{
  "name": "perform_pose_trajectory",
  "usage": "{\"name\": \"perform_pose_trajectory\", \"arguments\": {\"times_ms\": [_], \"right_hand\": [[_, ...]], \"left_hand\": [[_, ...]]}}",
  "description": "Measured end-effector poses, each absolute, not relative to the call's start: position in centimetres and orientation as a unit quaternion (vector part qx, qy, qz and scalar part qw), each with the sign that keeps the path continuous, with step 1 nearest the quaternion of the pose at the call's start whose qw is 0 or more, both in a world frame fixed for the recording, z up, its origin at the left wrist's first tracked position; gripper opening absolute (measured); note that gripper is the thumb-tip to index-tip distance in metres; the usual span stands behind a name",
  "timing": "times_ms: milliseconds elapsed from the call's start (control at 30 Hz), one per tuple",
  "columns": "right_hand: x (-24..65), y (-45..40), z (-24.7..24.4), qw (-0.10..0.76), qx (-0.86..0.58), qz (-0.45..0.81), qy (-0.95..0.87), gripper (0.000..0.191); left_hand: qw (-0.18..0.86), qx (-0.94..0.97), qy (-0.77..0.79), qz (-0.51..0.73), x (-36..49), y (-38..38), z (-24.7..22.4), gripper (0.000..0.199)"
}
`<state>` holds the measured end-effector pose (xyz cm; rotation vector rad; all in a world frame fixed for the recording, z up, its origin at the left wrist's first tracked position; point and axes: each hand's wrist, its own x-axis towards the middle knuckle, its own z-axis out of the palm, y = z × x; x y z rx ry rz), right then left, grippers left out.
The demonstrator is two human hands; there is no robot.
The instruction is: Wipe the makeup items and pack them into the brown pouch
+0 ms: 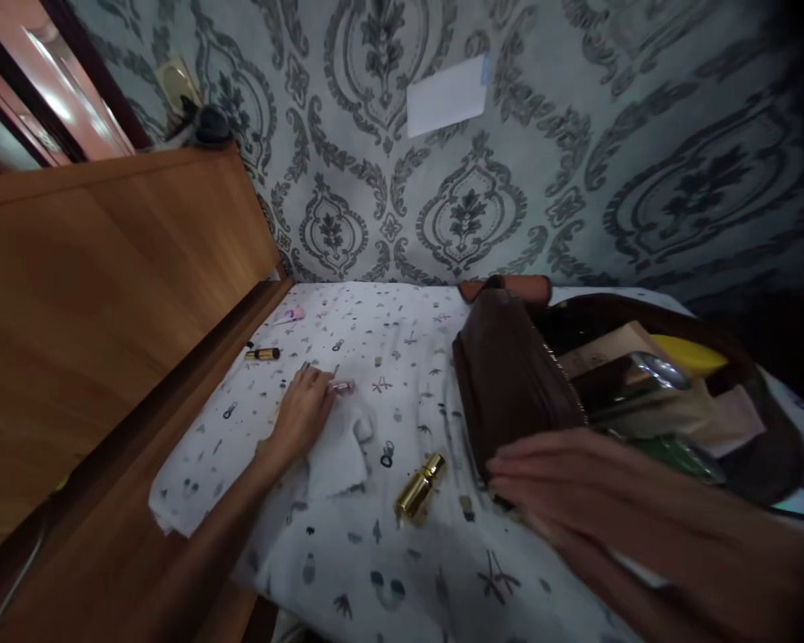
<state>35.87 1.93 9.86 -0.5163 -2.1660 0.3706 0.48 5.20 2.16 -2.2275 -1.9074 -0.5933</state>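
My left hand (pixel 301 406) is low over the patterned white cloth, its fingers curled round a small shiny pinkish tube (pixel 341 387) whose end sticks out to the right. Just below it lies a crumpled white tissue (pixel 339 460). My right hand (pixel 590 491), smeared by motion, reaches in from the right with fingers stretched out together. Its fingertips are at the near lower end of a dark brown zipped pouch (pixel 509 366); whether they press on it I cannot tell. Between the hands a gold lipstick-like tube (pixel 420 487) lies on the cloth.
An open dark brown bag (pixel 770 438) at the right holds packets and a yellow item (pixel 690 355). An orange-brown roll-shaped item (pixel 523 288) lies behind the pouch. A black-and-gold tube (pixel 263 354) and a pink item (pixel 290 314) lie left, near a wooden panel (pixel 121 295).
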Motion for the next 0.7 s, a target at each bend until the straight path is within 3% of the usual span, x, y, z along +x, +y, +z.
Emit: {"name": "perform_pose_trajectory", "arguments": {"times_ms": [167,467,700], "right_hand": [[29.8,1.1,9.3,0.383,-0.183,0.216,-0.879,0.021],[25.1,2.1,4.3,0.343,-0.238,0.328,-0.848,0.031],[25.1,2.8,3.7,0.436,-0.349,0.41,-0.721,0.03]], "left_hand": [[0.08,-0.735,-0.666,-0.097,-0.3,6.0,0.6,0.019],[0.079,-0.715,-0.685,-0.114,-3.0,6.9,0.7,0.033],[0.086,-0.629,-0.771,-0.054,-12.1,9.8,4.6,0.045]]}}
